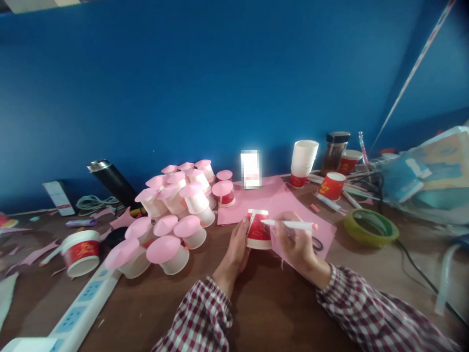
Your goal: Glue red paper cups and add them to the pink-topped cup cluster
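Note:
My left hand (239, 247) grips a red and white paper cup (259, 239) by its left side, above the brown table. In my right hand (296, 242) is a white marker pen (298, 225) with a pinkish end pointing right; its tip meets or nearly meets the cup's front. Beneath and behind the cup lie pink paper sheets (252, 200). Scissors seem to lie under my right hand, with one dark handle loop (317, 244) showing. To the left stand several paper cups topped with pink paper cones (164, 249).
A white power strip (82, 305) runs along the front left, near a red and white cup (81, 252). At right are a yellow tape roll (371, 229), a red cup (331, 187), a stack of cups (304, 159) and a plastic bag (428, 171). A black flask (112, 181) leans at the back left.

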The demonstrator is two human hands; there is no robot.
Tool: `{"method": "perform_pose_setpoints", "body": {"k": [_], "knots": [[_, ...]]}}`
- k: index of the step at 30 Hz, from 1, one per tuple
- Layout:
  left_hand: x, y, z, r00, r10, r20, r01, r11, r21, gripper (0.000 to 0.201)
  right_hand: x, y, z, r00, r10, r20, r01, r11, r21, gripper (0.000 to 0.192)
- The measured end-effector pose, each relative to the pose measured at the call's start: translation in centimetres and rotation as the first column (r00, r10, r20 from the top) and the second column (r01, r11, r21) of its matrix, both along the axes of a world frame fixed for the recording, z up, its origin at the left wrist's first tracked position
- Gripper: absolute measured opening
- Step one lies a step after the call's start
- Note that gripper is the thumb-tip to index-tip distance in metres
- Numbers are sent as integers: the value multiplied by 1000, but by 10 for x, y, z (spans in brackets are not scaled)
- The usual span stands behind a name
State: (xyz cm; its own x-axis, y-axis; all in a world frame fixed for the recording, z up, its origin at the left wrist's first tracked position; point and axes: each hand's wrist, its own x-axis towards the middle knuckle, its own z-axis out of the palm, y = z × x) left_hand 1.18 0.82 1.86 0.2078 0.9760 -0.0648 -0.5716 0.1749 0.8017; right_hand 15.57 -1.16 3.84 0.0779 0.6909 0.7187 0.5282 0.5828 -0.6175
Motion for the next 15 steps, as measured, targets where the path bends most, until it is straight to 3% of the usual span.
{"method": "perform_pose_setpoints", "body": {"k": [9, 15], "knots": [[0, -1, 2, 1000, 10, -4, -10, 1000, -1, 43, 1, -2, -1, 999, 33, 40, -33, 999, -1, 13], [0, 0, 0, 1000, 21, 0, -21, 1000, 2, 45, 1, -5, 2, 998, 62, -32, -63, 998, -11, 15]]}}
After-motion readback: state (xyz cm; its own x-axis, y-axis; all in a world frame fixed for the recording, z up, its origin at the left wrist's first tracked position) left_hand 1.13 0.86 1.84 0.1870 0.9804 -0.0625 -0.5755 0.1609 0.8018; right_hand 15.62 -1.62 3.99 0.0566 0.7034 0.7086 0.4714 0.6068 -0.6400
